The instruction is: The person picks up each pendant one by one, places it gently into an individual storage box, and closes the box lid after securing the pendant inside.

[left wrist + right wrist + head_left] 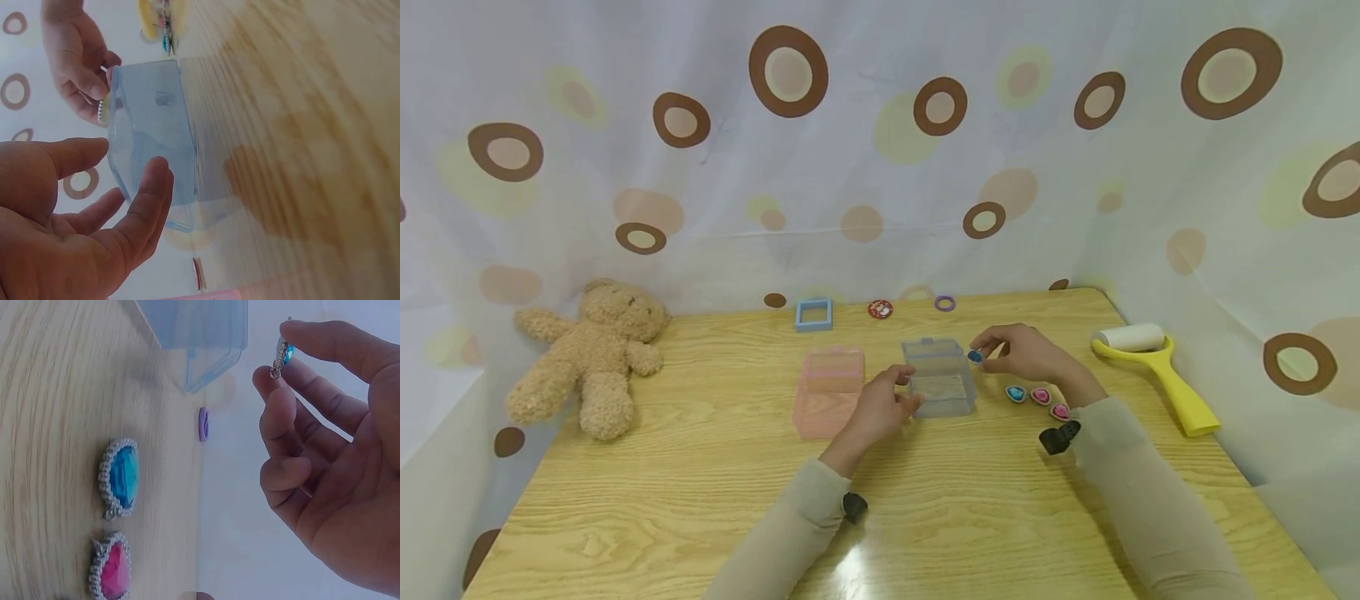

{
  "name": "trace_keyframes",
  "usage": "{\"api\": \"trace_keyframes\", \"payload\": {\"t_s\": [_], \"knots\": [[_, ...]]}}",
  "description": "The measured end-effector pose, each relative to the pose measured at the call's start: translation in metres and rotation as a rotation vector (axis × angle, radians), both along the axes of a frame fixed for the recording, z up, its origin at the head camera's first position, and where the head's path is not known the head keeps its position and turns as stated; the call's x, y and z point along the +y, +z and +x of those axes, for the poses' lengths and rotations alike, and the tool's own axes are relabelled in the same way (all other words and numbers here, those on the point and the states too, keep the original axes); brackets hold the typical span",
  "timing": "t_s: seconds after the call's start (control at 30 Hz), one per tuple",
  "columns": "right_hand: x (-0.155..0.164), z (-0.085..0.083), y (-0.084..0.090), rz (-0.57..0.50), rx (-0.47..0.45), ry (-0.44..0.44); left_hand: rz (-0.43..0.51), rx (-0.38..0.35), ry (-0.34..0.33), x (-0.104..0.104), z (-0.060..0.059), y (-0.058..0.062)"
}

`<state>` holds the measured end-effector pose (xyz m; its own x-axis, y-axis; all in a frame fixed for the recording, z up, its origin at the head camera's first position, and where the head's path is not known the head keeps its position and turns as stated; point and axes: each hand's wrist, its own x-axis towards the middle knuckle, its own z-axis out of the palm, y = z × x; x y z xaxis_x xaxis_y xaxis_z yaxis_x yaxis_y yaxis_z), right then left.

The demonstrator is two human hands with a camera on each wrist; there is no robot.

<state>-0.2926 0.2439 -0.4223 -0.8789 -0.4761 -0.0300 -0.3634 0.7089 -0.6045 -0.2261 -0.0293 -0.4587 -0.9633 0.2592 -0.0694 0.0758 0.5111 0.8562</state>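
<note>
Between thumb and fingertips my right hand [1026, 352] pinches a blue gem pendant [285, 353] with a silvery beaded rim, held up just right of the clear bluish plastic box [942, 392]. The box stands on the table with its lid [931, 348] raised at the back. At the box's left side is my left hand [880, 406], fingers spread and loosely bent; in the left wrist view its fingers [145, 209] lie in front of the box wall. Another blue gem pendant [122, 478] and two pink gem pendants [1040, 396] lie on the table below my right hand.
A pink clear box [827, 396] stands left of the blue one. Along the back lie a blue square frame [814, 326], a red round badge [880, 309] and a purple ring [944, 303]. A teddy bear [598, 358] sits left; a yellow-handled lint roller [1176, 383] lies right.
</note>
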Motion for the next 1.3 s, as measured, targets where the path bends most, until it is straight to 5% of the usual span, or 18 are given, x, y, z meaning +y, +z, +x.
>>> {"api": "trace_keyframes", "payload": {"t_s": [1.3], "knots": [[-0.04,-0.004,-0.02,0.002,-0.036,0.117,-0.019,0.012,0.001,0.0,0.0,0.0]]}}
